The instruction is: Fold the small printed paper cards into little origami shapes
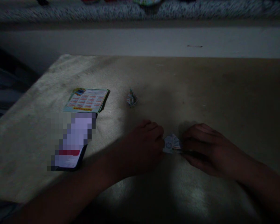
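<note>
Between my two hands, just above or on the table, is a small folded piece of printed paper (172, 143), with a pointed top and dark print on its right half. My left hand (148, 146) is closed with its fingers curled at the paper's left edge. From the other side my right hand (205, 147) pinches the paper's right edge, its thumb below and its fingers above. The fingertips of both hands are partly hidden, and the light is dim.
A small folded printed paper piece (132, 99) sits farther back on the table (235, 93). To the left lie a stack of printed calendar cards (87, 100) and a phone (76, 137) with a lit, blurred screen. A speckled stone ledge (84, 14) runs along the back wall.
</note>
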Available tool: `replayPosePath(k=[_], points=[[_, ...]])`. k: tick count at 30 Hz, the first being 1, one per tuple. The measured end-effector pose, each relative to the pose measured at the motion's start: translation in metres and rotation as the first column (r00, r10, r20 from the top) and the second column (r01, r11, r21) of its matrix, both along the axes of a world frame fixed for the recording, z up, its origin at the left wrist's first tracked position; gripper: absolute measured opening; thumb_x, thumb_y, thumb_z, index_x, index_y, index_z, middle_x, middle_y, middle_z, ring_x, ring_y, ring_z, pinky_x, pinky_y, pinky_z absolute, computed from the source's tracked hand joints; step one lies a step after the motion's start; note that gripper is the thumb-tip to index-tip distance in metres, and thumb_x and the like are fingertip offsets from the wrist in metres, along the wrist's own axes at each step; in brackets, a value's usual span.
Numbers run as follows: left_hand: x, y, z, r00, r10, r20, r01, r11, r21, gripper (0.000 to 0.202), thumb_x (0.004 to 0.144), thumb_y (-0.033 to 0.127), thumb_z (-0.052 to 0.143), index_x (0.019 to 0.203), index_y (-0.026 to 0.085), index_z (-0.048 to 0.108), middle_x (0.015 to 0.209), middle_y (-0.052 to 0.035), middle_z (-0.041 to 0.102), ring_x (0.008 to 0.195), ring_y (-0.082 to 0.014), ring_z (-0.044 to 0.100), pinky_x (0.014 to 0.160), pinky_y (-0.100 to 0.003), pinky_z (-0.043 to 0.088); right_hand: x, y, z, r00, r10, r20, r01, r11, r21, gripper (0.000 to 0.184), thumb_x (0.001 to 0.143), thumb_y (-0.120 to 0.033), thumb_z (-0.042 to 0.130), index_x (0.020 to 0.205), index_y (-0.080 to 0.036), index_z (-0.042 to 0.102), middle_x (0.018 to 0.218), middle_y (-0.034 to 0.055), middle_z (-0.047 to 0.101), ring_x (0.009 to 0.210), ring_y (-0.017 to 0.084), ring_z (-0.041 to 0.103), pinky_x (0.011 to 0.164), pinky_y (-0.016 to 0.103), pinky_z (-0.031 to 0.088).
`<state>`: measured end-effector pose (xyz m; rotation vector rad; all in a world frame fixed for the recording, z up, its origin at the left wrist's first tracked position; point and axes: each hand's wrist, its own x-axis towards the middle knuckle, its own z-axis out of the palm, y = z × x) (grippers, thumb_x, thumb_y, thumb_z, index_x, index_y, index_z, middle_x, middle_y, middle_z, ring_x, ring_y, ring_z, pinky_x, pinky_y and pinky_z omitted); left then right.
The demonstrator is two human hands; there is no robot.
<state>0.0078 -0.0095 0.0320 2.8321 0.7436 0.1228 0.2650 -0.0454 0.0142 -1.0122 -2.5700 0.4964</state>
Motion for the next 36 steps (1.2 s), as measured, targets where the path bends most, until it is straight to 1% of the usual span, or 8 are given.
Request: replayPosePath(k=[4,6,8,12,17,21,28,36], points=[[-0.002,-0.001,0.001,0.998,0.058,0.030,-0.056,0.997,-0.055,0.016,0.093,0.025,0.057,0.091,0.016,0.071,0.122,-0.0108,0.061,0.124,-0.0260,0.051,0.111,-0.045,0.033,0.000,0.001,-0.002,1.000,-0.027,-0.003,0.027,1.000,-0.008,0.014,0.090,-0.023,0.064,0.102,-0.022,0.072,0.096,0.0058,0.063,0.091,0.021,0.056,0.086,0.039,0.043],[-0.002,-0.002,-0.001,0.996,0.079,0.040,-0.076,0.994,-0.077,0.018,0.094,0.024,0.056,0.091,0.015,0.071,0.135,-0.0131,0.056,0.135,-0.0273,0.044,0.115,-0.047,0.029,-0.002,0.000,-0.002,0.999,-0.053,0.001,0.053,0.999,-0.013,0.014,0.091,-0.023,0.063,0.102,-0.022,0.072,0.096,0.0061,0.062,0.091,0.022,0.056,0.085,0.040,0.043],[-0.002,-0.002,-0.004,0.993,0.110,0.039,-0.105,0.989,-0.100,0.019,0.094,0.025,0.055,0.093,0.015,0.071,0.141,-0.0146,0.052,0.139,-0.0291,0.040,0.117,-0.050,0.028,-0.003,0.000,-0.002,0.997,-0.074,0.000,0.074,0.997,-0.018,0.013,0.092,-0.023,0.061,0.101,-0.022,0.072,0.098,0.0062,0.062,0.092,0.021,0.056,0.085,0.040,0.043],[0.000,-0.004,-0.009,0.981,0.189,0.031,-0.183,0.974,-0.134,0.021,0.095,0.028,0.054,0.095,0.015,0.070,0.146,-0.0150,0.048,0.140,-0.0314,0.038,0.117,-0.053,0.027,-0.006,-0.002,-0.003,0.993,-0.118,0.015,0.118,0.992,-0.039,0.014,0.093,-0.024,0.060,0.098,-0.022,0.072,0.100,0.0070,0.062,0.095,0.022,0.056,0.088,0.042,0.042],[0.003,-0.006,-0.011,0.969,0.245,0.023,-0.240,0.963,-0.121,0.022,0.095,0.028,0.053,0.093,0.013,0.069,0.144,-0.0173,0.048,0.139,-0.0330,0.038,0.113,-0.057,0.028,-0.011,-0.005,-0.003,0.977,-0.213,0.033,0.215,0.975,-0.063,0.012,0.090,-0.023,0.061,0.095,-0.022,0.073,0.103,0.0079,0.061,0.101,0.025,0.056,0.091,0.044,0.041],[0.005,-0.007,-0.012,0.964,0.264,0.012,-0.262,0.960,-0.103,0.024,0.095,0.028,0.053,0.092,0.012,0.069,0.143,-0.0191,0.049,0.137,-0.0331,0.040,0.111,-0.058,0.030,-0.014,-0.007,-0.002,0.967,-0.254,0.029,0.256,0.965,-0.061,0.011,0.090,-0.023,0.061,0.088,-0.022,0.072,0.104,0.0078,0.059,0.103,0.026,0.055,0.093,0.046,0.040],[0.008,-0.010,-0.013,0.958,0.286,0.005,-0.285,0.956,-0.066,0.023,0.095,0.027,0.053,0.092,0.011,0.069,0.143,-0.0206,0.049,0.137,-0.0363,0.041,0.109,-0.060,0.032,-0.016,-0.009,-0.005,0.958,-0.283,0.053,0.286,0.957,-0.054,0.009,0.088,-0.022,0.063,0.088,-0.022,0.072,0.105,0.0075,0.059,0.103,0.026,0.054,0.093,0.047,0.039],[0.009,-0.012,-0.016,0.947,0.318,0.042,-0.316,0.948,-0.047,0.021,0.093,0.028,0.056,0.090,0.012,0.069,0.141,-0.0199,0.051,0.135,-0.0360,0.042,0.107,-0.059,0.034,-0.021,-0.010,-0.004,0.941,-0.332,0.060,0.335,0.940,-0.054,0.011,0.088,-0.024,0.063,0.080,-0.021,0.071,0.102,0.0068,0.061,0.100,0.025,0.055,0.091,0.046,0.039]])
